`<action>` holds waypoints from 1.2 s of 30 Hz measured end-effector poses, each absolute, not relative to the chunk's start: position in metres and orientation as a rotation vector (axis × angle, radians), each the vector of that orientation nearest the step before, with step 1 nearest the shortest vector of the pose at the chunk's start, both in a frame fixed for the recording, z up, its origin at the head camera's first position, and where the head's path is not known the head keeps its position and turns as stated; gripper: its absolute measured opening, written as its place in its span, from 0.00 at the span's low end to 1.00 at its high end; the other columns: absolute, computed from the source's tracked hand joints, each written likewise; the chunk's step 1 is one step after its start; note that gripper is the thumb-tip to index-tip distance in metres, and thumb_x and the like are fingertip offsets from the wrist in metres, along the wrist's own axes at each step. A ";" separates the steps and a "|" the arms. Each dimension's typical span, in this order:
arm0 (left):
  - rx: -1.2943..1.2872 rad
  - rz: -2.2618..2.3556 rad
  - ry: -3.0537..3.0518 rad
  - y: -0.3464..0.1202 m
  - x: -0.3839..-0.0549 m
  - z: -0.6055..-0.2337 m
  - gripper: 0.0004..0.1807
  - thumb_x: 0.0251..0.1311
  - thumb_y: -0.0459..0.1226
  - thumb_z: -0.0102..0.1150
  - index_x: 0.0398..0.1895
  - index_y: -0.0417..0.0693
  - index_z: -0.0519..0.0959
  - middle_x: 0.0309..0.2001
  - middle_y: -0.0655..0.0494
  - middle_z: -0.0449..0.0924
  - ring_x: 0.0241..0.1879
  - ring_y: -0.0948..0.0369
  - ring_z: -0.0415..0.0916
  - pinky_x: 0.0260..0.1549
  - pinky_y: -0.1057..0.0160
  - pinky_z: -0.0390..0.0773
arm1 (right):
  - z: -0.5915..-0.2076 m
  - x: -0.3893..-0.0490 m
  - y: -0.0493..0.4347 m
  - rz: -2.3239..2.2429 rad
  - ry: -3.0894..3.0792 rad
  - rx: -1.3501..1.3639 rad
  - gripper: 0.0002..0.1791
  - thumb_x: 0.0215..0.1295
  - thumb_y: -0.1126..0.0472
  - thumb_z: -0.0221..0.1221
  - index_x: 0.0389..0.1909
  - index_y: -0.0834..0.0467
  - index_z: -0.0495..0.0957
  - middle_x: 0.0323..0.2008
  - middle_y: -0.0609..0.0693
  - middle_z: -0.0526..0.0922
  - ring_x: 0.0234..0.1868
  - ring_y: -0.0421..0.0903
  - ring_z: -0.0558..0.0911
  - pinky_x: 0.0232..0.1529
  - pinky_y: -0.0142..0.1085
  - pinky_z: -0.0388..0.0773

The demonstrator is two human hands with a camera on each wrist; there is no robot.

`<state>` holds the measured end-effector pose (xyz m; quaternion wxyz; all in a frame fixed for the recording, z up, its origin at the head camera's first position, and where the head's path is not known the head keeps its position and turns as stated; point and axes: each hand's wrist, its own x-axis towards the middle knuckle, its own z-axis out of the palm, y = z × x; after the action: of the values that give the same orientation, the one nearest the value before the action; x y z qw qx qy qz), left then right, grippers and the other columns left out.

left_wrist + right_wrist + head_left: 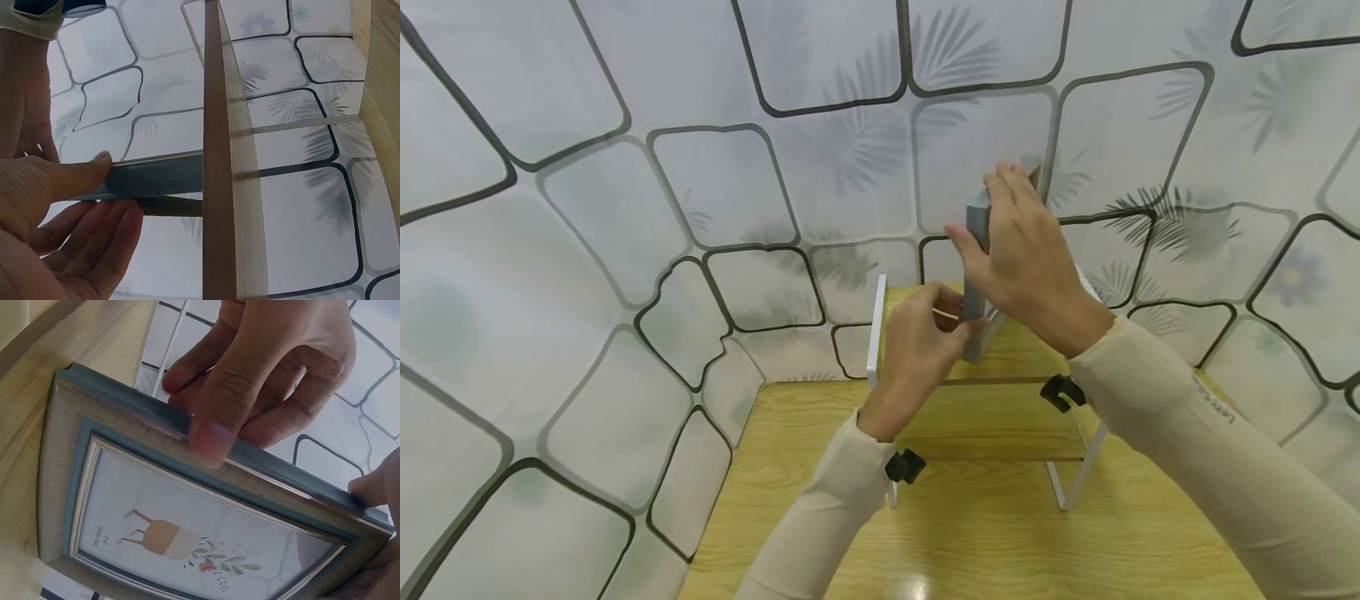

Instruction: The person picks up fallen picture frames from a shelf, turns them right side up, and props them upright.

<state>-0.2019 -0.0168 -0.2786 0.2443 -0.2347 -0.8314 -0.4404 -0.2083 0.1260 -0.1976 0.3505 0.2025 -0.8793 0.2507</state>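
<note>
A picture frame [206,506], blue-grey edged with a pale textured border, stands on the top board of a small two-tier shelf [1015,358]. Its printed picture shows a chair-like shape with leaves and a red flower. Near the lower end of the frame's side edge, my left hand [925,333] pinches it between thumb and fingers; the left wrist view shows the thumb above that edge [156,178]. Higher up, my right hand [1022,242] holds the frame, fingers over the top and thumb along the side. Much of the frame's front is hidden in the head view.
The shelf has white metal side legs [1063,492] and a lower wooden board [992,421]. It stands on a wood-grain table [970,542]. Patterned cloth [850,183] hangs close behind and to the left. Black clips [906,467] sit at both wrists.
</note>
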 end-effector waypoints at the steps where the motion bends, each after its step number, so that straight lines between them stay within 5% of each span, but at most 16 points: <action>1: -0.645 -1.197 -2.264 -0.018 -0.201 -0.279 0.12 0.58 0.40 0.75 0.39 0.44 0.83 0.35 0.55 0.87 0.30 0.64 0.85 0.31 0.75 0.80 | -0.198 -0.208 0.127 0.656 -2.282 0.529 0.37 0.74 0.53 0.58 0.70 0.77 0.61 0.72 0.72 0.60 0.78 0.62 0.54 0.75 0.54 0.54; 9: -0.664 -1.213 -2.279 -0.030 -0.202 -0.282 0.11 0.71 0.42 0.61 0.43 0.43 0.85 0.40 0.53 0.88 0.35 0.61 0.87 0.36 0.70 0.83 | -0.197 -0.207 0.135 0.691 -2.289 0.574 0.35 0.74 0.54 0.59 0.71 0.74 0.63 0.72 0.68 0.63 0.77 0.60 0.56 0.75 0.54 0.54; 19: -0.750 -1.184 -2.478 -0.031 -0.205 -0.288 0.17 0.67 0.36 0.65 0.57 0.39 0.82 0.55 0.49 0.84 0.48 0.57 0.86 0.45 0.70 0.82 | -0.195 -0.209 0.147 0.761 -2.282 0.645 0.34 0.74 0.56 0.59 0.72 0.71 0.62 0.73 0.67 0.63 0.77 0.59 0.57 0.77 0.50 0.51; 36: -0.812 -1.079 -2.538 -0.019 -0.205 -0.287 0.19 0.67 0.36 0.66 0.58 0.38 0.82 0.51 0.47 0.86 0.44 0.60 0.86 0.40 0.73 0.81 | -0.196 -0.216 0.165 0.786 -2.247 0.816 0.32 0.74 0.62 0.59 0.72 0.71 0.62 0.73 0.67 0.62 0.78 0.58 0.56 0.76 0.51 0.52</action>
<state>-0.2052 -0.0192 -0.2867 0.1330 -0.2798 -0.8750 -0.3719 -0.2161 0.1653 -0.1955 0.3073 0.3086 -0.8497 0.2973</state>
